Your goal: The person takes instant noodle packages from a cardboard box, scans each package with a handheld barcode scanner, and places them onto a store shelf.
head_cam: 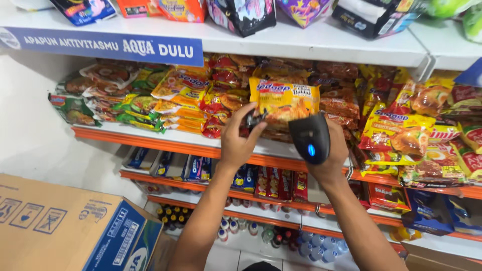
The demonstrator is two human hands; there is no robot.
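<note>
You are holding up a yellow noodle packet (284, 100) with your left hand (240, 141), in front of the middle shelf (165, 143) where many other noodle packets (175, 95) are lying in piles. The fingers of this hand are closing on the lower left corner of the packet, so the packet is standing upright, just above the orange edge of the shelf. Your right hand (331, 153) is gripping a black handheld scanner (310, 136), fingers wrapped around its back, and a small blue light is shining on its body. The scanner is pointing at the packet and is sitting just beside its lower right part. A cardboard box (65, 226) is standing at the lower left, near your left arm.
</note>
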